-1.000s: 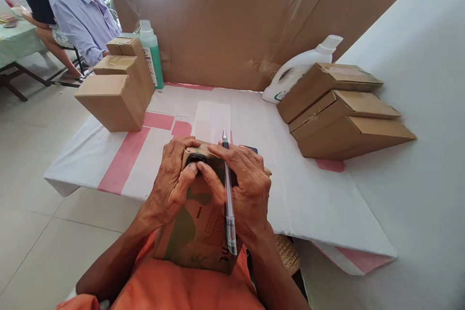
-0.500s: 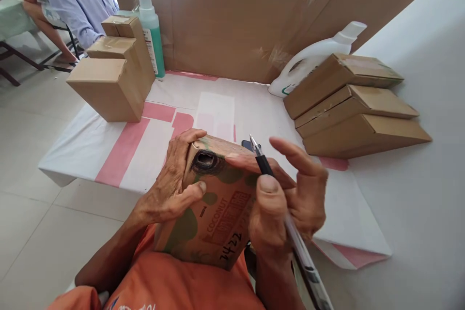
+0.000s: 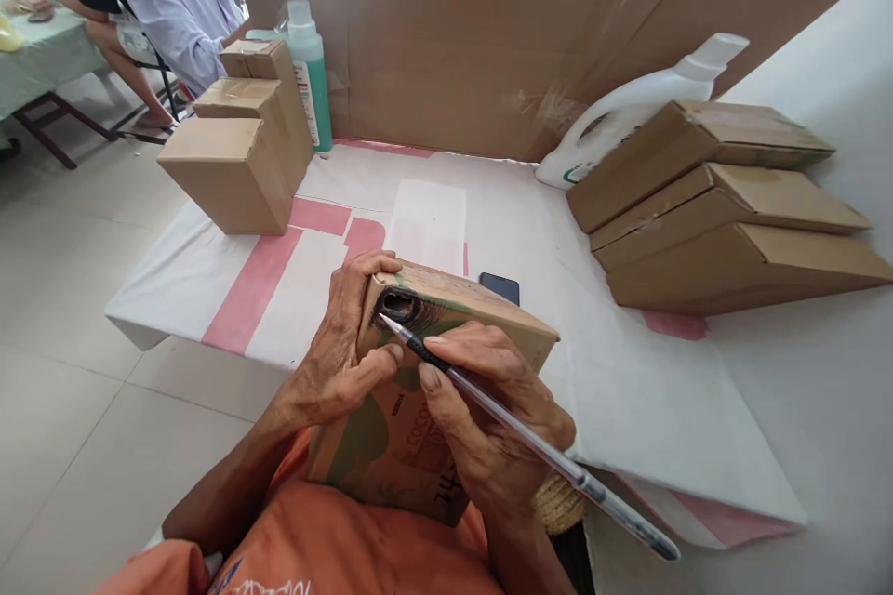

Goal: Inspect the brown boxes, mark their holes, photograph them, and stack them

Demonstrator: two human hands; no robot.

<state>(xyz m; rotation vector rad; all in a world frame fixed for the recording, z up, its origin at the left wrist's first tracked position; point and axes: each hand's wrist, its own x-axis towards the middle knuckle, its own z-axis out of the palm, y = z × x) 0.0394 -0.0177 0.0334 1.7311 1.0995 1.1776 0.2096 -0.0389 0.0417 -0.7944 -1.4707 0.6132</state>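
Note:
A printed brown cardboard box [image 3: 446, 307] with green patches and a blackened patch near its top corner leans against my chest, its far end over the table edge. My left hand [image 3: 341, 353] grips the box's left side, thumb on its face. My right hand [image 3: 488, 418] holds a clear pen [image 3: 530, 442] in a writing grip, with the tip touching the dark patch. Handwritten digits show on the box's lower face, partly hidden by my right hand.
A dark phone [image 3: 499, 286] lies just beyond the box on the white and pink table cover [image 3: 230, 297]. Stacked brown boxes [image 3: 241, 149] stand at left, flat boxes [image 3: 726, 204] at right, a green bottle [image 3: 312, 74], a white jug [image 3: 628, 112], a cardboard wall behind. People sit far left.
My right hand turned the pen from lying across its fingers into a writing grip and brought the tip down to the dark patch. The box tilted slightly; the left hand stayed.

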